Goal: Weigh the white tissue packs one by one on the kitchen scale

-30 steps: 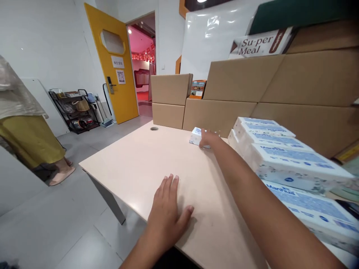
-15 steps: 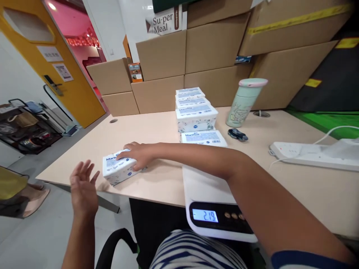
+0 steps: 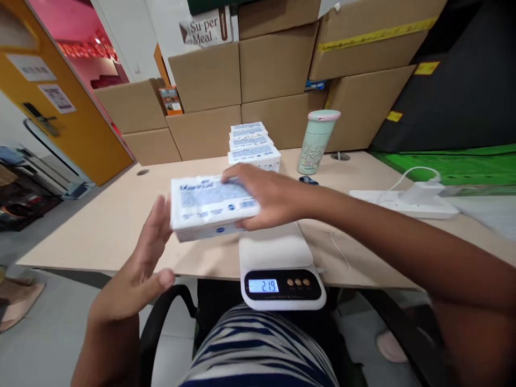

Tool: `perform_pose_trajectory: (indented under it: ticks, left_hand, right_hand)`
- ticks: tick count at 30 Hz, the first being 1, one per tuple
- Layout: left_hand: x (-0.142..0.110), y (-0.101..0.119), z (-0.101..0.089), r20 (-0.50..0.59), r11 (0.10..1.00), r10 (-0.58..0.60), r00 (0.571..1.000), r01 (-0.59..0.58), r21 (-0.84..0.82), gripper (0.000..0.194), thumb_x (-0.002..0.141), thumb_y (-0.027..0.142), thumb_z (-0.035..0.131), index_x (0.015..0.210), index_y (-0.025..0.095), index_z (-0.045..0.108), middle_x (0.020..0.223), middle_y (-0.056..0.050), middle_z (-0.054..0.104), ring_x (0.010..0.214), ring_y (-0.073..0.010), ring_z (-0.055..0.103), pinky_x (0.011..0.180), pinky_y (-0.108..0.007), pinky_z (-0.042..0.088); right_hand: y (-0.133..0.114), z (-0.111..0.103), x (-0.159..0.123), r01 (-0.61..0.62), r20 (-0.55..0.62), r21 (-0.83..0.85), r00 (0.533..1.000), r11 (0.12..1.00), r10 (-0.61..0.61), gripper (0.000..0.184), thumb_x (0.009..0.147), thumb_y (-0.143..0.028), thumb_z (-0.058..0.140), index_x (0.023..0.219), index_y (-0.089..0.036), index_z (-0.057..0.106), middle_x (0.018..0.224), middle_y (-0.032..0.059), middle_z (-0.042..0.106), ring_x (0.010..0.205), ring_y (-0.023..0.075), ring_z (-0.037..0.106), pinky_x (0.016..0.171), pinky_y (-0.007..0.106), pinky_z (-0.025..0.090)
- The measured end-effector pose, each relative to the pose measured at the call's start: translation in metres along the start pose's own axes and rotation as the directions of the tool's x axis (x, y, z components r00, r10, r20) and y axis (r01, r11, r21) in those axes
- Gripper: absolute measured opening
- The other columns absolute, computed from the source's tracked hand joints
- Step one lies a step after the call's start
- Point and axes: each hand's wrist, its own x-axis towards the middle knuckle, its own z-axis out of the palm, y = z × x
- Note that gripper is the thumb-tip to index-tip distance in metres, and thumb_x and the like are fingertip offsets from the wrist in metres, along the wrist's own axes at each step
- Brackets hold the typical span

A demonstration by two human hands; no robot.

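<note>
From where I sat, what mattered was how the tissue pack (image 3: pixel 205 204) lay between the two hands, its long axis running roughly crosswise from one to the other. The right hand (image 3: pixel 239 199) had hold of its right end, fingers over the far side and thumb along the near side, spread across the pack's width. The left hand (image 3: pixel 163 242) stood just off the other end, fingers extended and thumb well apart, with nothing in its grasp; I couldn't tell whether its fingertips touched the wrapper. The right was plainly the committed one. The pack looked to me held above the table (image 3: pixel 92 231), roughly level.

Nearer the body than the right hand sat the white scale (image 3: pixel 278 252), its lit panel jutting past the table's near edge. I judged that edge worth minding, since the left hand hung close over it. Beyond the right hand stood the pile of similar packs (image 3: pixel 253 153), backed by cardboard boxes (image 3: pixel 209 129). The tumbler (image 3: pixel 314 145) was farther out and to its right, and the power strip (image 3: pixel 387 197) lay past the forearm on that side. I read the widest stretch of tabletop as running to the left of and beyond the left hand.
</note>
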Motion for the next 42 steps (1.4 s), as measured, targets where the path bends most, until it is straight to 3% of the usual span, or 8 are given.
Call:
perform_pose_trajectory:
  ticks: [6,12,17,22,29,33,38,42]
  left_hand:
    - [0.095,0.017,0.067,0.242,0.982,0.184,0.953,-0.172,-0.073,0.088,0.104,0.076,0.042,0.172,0.021,0.028,0.171,-0.014,0.043,0.166,-0.0431,0.029,0.128,-0.066,0.03]
    - [0.105,-0.023,0.133,0.438,0.96,0.28,0.854,-0.245,-0.138,0.086,0.104,0.082,0.021,0.169,0.027,0.03,0.181,-0.011,0.028,0.17,-0.0355,0.021,0.136,-0.056,0.027]
    - [0.074,-0.032,0.142,0.342,0.975,0.157,0.926,-0.089,-0.206,0.08,0.106,0.077,0.012,0.165,0.029,0.035,0.181,-0.01,0.025,0.171,-0.0328,0.019,0.138,-0.057,0.026]
    - [0.078,-0.035,0.145,0.164,0.951,0.241,0.957,-0.2,-0.237,0.079,0.105,0.078,0.008,0.161,0.031,0.039,0.178,-0.009,0.029,0.168,-0.0316,0.026,0.134,-0.059,0.032]
    - [0.095,-0.056,0.141,0.202,0.868,0.497,0.844,-0.486,-0.104,0.098,0.093,0.095,0.012,0.151,0.028,0.054,0.17,-0.012,0.046,0.163,-0.0316,0.037,0.134,-0.055,0.03]
    - [0.099,-0.068,0.14,0.176,0.783,0.62,0.765,-0.619,-0.067,0.087,0.1,0.086,0.016,0.153,0.028,0.053,0.166,-0.013,0.052,0.157,-0.0312,0.046,0.129,-0.055,0.038]
    - [0.096,-0.074,0.143,0.038,0.592,0.806,0.591,-0.804,-0.058,0.072,0.108,0.074,0.017,0.161,0.033,0.044,0.162,-0.013,0.055,0.151,-0.0301,0.052,0.12,-0.054,0.048]
    - [0.092,-0.072,0.14,0.065,0.591,0.806,0.588,-0.805,-0.047,0.07,0.109,0.071,0.019,0.16,0.031,0.046,0.161,-0.015,0.054,0.15,-0.0317,0.052,0.12,-0.055,0.048]
  right_hand:
    - [0.021,-0.028,-0.116,-0.402,-0.12,-0.048,0.911,0.914,0.395,0.091,0.066,-0.061,0.092,0.142,-0.037,0.049,0.135,0.01,0.061,0.125,0.0471,0.063,0.108,0.067,0.054]
    - [0.035,-0.01,-0.125,-0.455,-0.08,-0.05,0.889,0.889,0.45,0.08,0.066,-0.074,0.086,0.131,-0.033,0.062,0.141,0.0126,0.066,0.135,0.047,0.062,0.113,0.07,0.053]
    - [0.04,0.015,-0.123,-0.45,-0.201,0.21,0.849,0.868,0.489,0.085,0.075,-0.091,0.068,0.136,-0.032,0.062,0.161,0.0116,0.056,0.156,0.0402,0.046,0.128,0.059,0.041]
    - [0.029,0.045,-0.122,-0.504,-0.36,0.556,0.57,0.661,0.738,0.105,0.087,-0.088,-0.008,0.172,-0.03,0.018,0.178,0.0104,0.036,0.163,0.0311,0.038,0.126,0.055,0.043]
    - [0.051,0.037,-0.094,-0.557,-0.306,0.627,0.466,0.544,0.83,0.112,0.079,-0.08,-0.031,0.172,-0.018,-0.022,0.184,0.0181,0.015,0.169,0.0237,0.024,0.126,0.053,0.039]
    - [0.074,0.038,-0.083,-0.368,-0.394,0.751,0.416,0.548,0.82,0.104,0.088,-0.083,-0.02,0.175,-0.026,-0.015,0.185,0.0117,0.014,0.169,0.0206,0.024,0.128,0.052,0.037]
    - [0.079,0.061,-0.081,0.037,-0.364,0.93,0.24,0.366,0.9,0.088,0.104,-0.077,0.006,0.176,-0.028,0.006,0.183,0.0087,0.023,0.167,0.0159,0.03,0.136,0.045,0.023]
    - [0.07,0.073,-0.076,0.131,-0.303,0.951,0.217,0.28,0.928,0.077,0.108,-0.073,0.02,0.175,-0.036,0.016,0.183,0.0025,0.027,0.167,0.0152,0.03,0.136,0.046,0.022]
